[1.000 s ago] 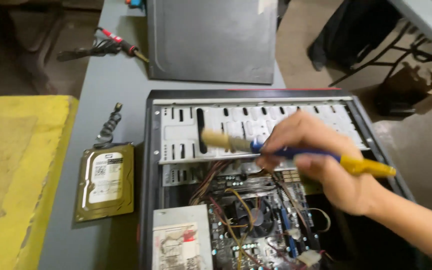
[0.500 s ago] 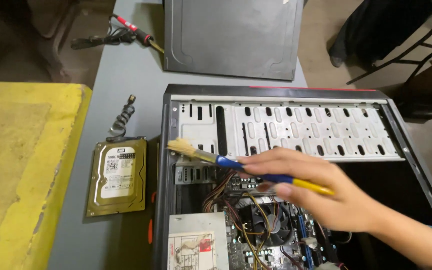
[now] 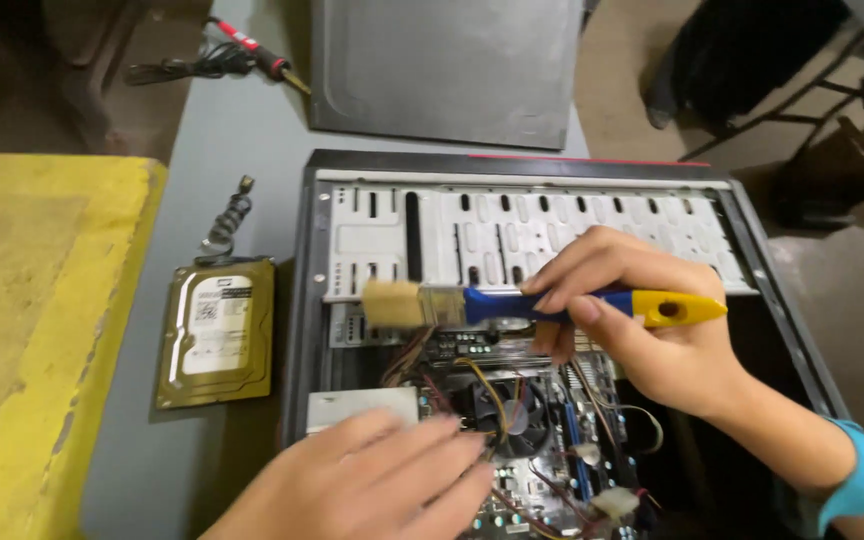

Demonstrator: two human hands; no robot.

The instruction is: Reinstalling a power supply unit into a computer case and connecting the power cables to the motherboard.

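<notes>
I had my right hand pinched around the blue-and-yellow brush at mid-frame, bristles over the open computer case, left hand flat and loose-fingered at the bottom (holding nothing) — I judged the bristles could snag the loose wires and tug a connector free.

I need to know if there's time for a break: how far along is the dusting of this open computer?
Done: the side panel is off and lies behind the computer case; a hard drive sits on the table beside it. In hand: the right hand holds a paintbrush, bristles at the drive cage, while the left hand rests over the case's near edge. Left: the fan and wiring below, not visibly brushed.
</notes>
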